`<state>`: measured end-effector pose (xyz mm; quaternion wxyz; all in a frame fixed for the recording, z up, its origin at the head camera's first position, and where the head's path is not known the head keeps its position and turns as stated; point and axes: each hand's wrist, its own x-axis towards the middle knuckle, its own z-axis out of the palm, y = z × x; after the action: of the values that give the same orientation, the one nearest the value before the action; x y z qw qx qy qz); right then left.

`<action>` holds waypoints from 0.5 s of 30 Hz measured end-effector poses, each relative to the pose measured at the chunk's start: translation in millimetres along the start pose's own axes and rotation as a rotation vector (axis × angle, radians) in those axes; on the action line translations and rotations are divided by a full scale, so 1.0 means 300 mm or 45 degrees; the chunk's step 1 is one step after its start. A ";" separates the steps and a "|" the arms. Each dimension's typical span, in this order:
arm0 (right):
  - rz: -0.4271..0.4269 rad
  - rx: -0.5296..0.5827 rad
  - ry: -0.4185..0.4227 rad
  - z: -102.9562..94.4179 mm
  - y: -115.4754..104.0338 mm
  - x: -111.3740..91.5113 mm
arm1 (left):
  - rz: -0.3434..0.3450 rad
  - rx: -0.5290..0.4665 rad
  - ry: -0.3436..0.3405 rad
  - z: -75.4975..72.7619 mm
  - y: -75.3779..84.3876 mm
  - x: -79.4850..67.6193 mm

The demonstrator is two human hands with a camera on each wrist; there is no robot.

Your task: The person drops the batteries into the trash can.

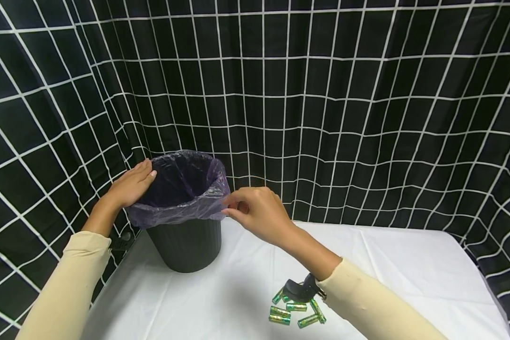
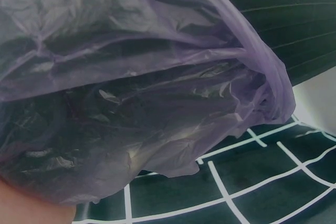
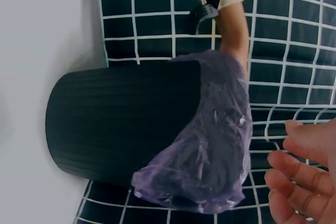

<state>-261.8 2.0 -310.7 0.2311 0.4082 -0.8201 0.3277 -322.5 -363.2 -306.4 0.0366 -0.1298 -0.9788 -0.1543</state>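
Closest, on the white table (image 1: 246,293): a small bunch of green batteries (image 1: 296,307), all lying on their sides, some touching. Over part of the bunch, by the right wrist: a black clip (image 1: 296,291). In from the right, out of a cream sleeve (image 1: 365,302): the right hand (image 1: 261,212), open and holding nothing, thumb and fingers bent a little, with a gap between the tips. Next to those tips, on the left: the near right edge of the purple bag (image 1: 174,215). In the right wrist view, a gap between fingers and bag; cannot tell for sure about any touch. Under the bag: the black bin (image 1: 187,245), upright on the table, with bag inside and bag folded down outside the rim. On the left side of the rim, on the bag: the left hand (image 1: 132,183), open too, fingers straight and close together. Farthest back, behind everything: black cloth (image 1: 318,113) with white lines.
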 end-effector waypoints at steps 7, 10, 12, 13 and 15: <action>-0.013 -0.017 0.033 -0.001 0.034 -0.111 | -0.006 -0.010 0.008 0.000 -0.009 -0.001; -0.025 -0.044 0.039 0.001 0.043 -0.165 | -0.004 -0.006 0.009 0.000 -0.007 -0.001; -0.024 -0.045 0.042 0.003 0.049 -0.199 | -0.008 -0.007 0.013 0.002 -0.006 0.000; -0.021 -0.046 0.047 0.004 0.050 -0.215 | -0.012 -0.009 0.016 0.003 -0.005 0.000; -0.017 -0.041 0.059 0.004 0.054 -0.246 | -0.016 -0.020 0.023 0.005 -0.005 0.000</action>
<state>-233.9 46.6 -364.9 0.2589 0.4023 -0.8170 0.3221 -323.0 -364.0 -308.2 0.0435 -0.1225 -0.9780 -0.1633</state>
